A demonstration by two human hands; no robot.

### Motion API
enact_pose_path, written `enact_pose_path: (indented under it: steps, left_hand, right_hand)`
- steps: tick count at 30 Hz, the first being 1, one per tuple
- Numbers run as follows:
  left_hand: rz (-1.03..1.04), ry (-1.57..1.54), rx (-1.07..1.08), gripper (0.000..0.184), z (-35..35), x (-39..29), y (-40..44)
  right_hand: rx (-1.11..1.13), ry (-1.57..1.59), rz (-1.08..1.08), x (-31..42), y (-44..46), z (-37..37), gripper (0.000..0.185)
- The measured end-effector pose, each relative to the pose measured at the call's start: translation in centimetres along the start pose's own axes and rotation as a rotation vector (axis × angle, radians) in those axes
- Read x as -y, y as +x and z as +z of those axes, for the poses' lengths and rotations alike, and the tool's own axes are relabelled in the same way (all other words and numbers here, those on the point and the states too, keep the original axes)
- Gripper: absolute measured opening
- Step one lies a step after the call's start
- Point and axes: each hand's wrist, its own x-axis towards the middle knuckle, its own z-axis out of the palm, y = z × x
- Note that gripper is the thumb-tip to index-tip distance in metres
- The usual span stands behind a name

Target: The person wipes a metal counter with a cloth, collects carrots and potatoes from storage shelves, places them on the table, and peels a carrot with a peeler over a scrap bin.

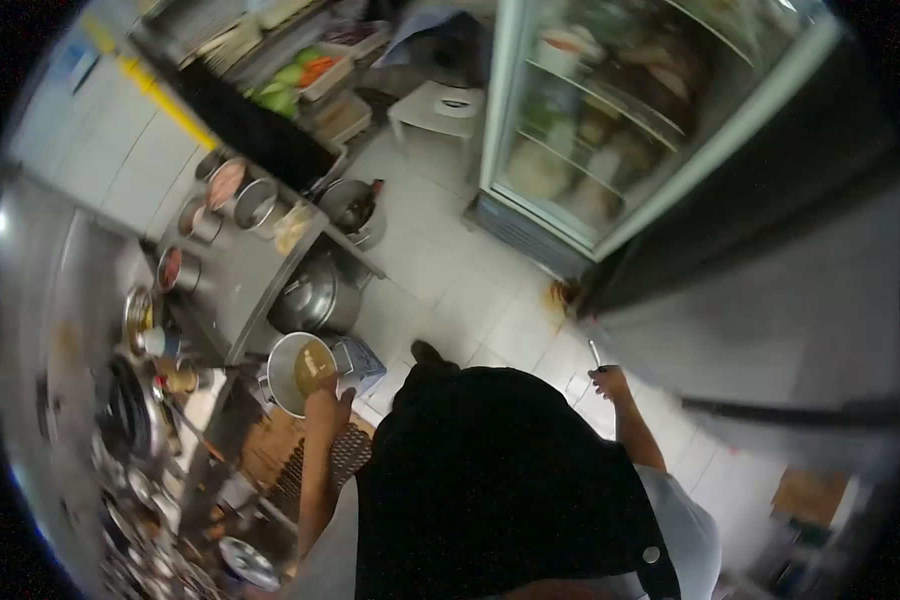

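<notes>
My left hand (327, 402) is at the near rim of a large metal pot (281, 375), which holds yellowish-brown liquid with pale pieces in it. Its fingers look partly spread, and whether they touch the pot is unclear. Out to the right, my right hand (610, 382) is closed around a thin, light-coloured utensil (595, 352) that points up and away from me. The utensil's exact kind is too blurred to tell.
A metal table (235, 290) with several metal containers stands at the left, a lidded pot (308, 292) beneath it. A glass-door fridge (595, 250) is ahead right, and a white stool (438, 108) ahead. Cluttered cookware lines the lower left.
</notes>
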Motion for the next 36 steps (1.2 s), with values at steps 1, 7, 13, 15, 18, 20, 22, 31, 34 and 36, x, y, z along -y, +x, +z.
enact_pose_path:
  steps: [1,7,13,15,18,20,22,31,34,36]
  left_hand:
    - [-0.109,-0.042,0.040,0.058,-0.3,-0.8,-0.4]
    - [-0.003,-0.944,0.334,0.055,2.7,-5.0,6.0]
    - [0.092,-0.814,0.353,0.034,-5.7,-3.8,19.5]
    - [0.191,-0.639,0.246,0.032,-8.1,-2.5,23.1]
    - [0.060,-0.732,0.236,0.031,-11.4,-2.0,27.2]
    - [-0.019,-0.754,0.189,0.032,-11.7,-0.9,29.7]
    - [-0.099,-0.728,0.134,0.034,-8.9,1.3,30.9]
    - [-0.739,-1.095,-0.286,0.037,11.2,11.0,36.3]
    - [-1.180,-1.691,-0.476,0.059,0.0,4.1,44.0]
    - [-1.297,-1.720,-0.541,0.047,-1.4,3.3,48.1]
  right_hand:
    - [0.053,0.014,-0.078,2.2,2.4,-0.2,0.038]
    - [0.230,-0.483,-0.274,23.2,4.1,7.6,0.045]
    - [0.215,-0.600,-0.441,32.6,9.4,13.4,0.050]
    - [0.214,-0.623,-0.451,35.6,11.1,14.6,0.051]
    - [0.220,-0.643,-0.495,41.1,13.4,16.3,0.053]
    - [0.228,-0.653,-0.572,45.0,15.8,17.8,0.055]
    - [0.225,-0.707,-0.587,50.0,17.4,19.4,0.057]
    - [0.263,-0.814,-0.682,80.6,35.1,32.1,0.057]
    - [0.046,-0.915,-1.032,94.1,45.8,40.5,0.050]
    - [-0.065,-0.820,-1.397,103.1,53.6,45.3,0.045]
